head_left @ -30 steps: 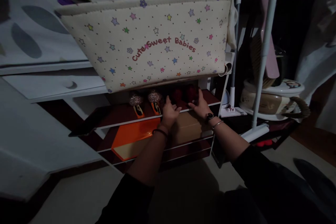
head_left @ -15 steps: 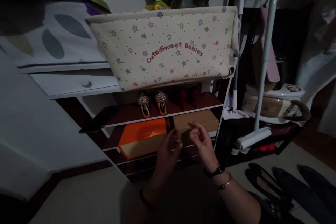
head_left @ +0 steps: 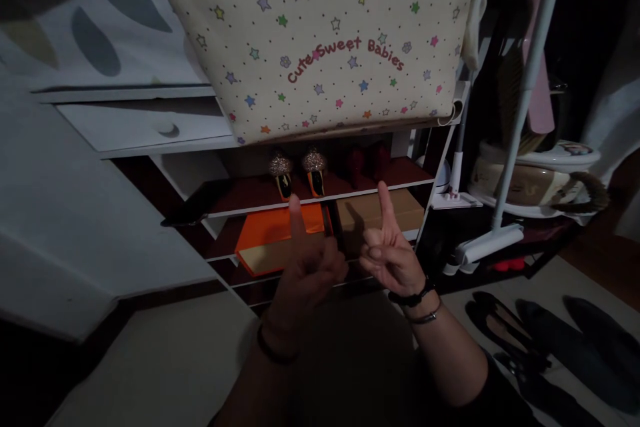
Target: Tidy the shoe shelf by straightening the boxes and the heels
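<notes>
My left hand point(head_left: 311, 265) is raised before the orange box point(head_left: 270, 230), index finger stretched up and the other fingers folded in. In front of the brown cardboard box point(head_left: 407, 210), my right hand point(head_left: 395, 255) points upward the same way, thumb against its curled fingers. Nothing shows in either hand, and the two are apart. On the shelf point(head_left: 240, 197) above the boxes sit a pair of glittery shoes point(head_left: 314, 163) and a pair of dark red shoes point(head_left: 356, 163).
A fabric basket with stars point(head_left: 325, 47) stands on the cabinet, left of which is a drawer point(head_left: 140, 123). A dark flat thing point(head_left: 187, 210) juts from the shelf's left end. To the right are a long-handled roller point(head_left: 493, 243), a pink brush point(head_left: 540, 80) and several dark shoes point(head_left: 570, 340) on the floor.
Both hands have gone from loosely bent fingers to one raised index finger each, the others folding in. The view has tilted down, so the basket and shelves appear higher.
</notes>
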Demonstrator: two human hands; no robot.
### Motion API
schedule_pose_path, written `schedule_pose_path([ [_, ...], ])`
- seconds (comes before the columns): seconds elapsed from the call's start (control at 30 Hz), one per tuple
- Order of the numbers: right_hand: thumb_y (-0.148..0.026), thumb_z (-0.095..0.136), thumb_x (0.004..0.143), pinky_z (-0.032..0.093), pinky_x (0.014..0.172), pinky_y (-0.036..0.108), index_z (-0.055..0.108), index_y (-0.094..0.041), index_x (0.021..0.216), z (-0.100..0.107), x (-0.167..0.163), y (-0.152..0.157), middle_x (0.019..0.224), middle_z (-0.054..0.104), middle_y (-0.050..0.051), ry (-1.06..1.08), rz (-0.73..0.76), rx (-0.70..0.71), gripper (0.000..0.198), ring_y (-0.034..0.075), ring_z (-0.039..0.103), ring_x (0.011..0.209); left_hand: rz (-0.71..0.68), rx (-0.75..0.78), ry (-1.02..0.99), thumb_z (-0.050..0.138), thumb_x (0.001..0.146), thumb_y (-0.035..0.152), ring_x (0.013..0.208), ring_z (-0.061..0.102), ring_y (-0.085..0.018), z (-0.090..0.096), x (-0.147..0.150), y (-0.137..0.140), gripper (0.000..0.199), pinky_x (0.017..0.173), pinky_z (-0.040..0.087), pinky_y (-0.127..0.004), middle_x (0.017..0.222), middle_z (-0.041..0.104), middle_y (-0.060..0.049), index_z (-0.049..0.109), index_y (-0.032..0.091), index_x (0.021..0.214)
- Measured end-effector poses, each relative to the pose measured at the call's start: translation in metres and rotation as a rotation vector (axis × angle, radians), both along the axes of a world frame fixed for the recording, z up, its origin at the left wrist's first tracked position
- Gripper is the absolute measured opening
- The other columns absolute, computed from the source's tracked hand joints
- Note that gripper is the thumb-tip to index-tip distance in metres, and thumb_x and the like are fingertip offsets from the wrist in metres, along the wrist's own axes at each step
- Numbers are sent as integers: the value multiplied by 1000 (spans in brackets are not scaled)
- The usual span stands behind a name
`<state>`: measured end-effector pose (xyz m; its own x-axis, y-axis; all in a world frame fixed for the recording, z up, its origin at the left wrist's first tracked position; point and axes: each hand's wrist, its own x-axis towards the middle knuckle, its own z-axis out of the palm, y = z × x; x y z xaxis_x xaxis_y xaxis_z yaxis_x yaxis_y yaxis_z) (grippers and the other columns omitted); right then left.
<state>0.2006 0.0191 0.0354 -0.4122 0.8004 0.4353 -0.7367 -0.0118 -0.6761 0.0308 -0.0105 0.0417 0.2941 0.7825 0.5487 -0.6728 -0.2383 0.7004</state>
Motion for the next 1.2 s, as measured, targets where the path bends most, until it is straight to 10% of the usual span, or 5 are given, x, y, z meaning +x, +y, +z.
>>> schedule_pose_path([
  [0.8,-16,77,86,27,43,15,-6,-64,155,-7,17,-15,57,26,-16,69,153,380,119,6,13,41,-178,199,19,69,87,13,48,25,-6,4,-13,-35,108,51,33,-17,68,38,10,2,64,155],
  [0.97,-30,81,83,27,46,18,28,-49,159,-6,17,-12,59,35,-14,-14,76,303,95,6,20,44,-114,108,94,73,88,22,53,29,-7,2,-17,-29,73,55,33,-20,69,36,8,40,45,149],
  [1.07,-40,75,90,28,51,22,73,-26,116,-11,15,-6,59,41,-9,-156,-135,240,30,7,29,49,32,-26,254,71,91,33,57,34,-7,-12,-21,-15,15,57,32,-22,67,39,6,63,22,95],
  [1.1,-42,71,93,28,52,23,75,-20,94,-15,14,-4,57,43,-7,-262,-236,234,22,7,32,51,88,-81,326,69,93,36,57,34,-8,-19,-22,-11,24,57,30,-22,65,39,5,57,19,81],
  [1.2,-48,65,95,25,55,25,52,-17,55,-32,10,2,54,39,-5,-601,-481,236,52,8,32,55,227,-209,577,65,94,45,56,29,-8,-39,-19,-5,41,55,25,-23,60,37,6,47,18,70],
])
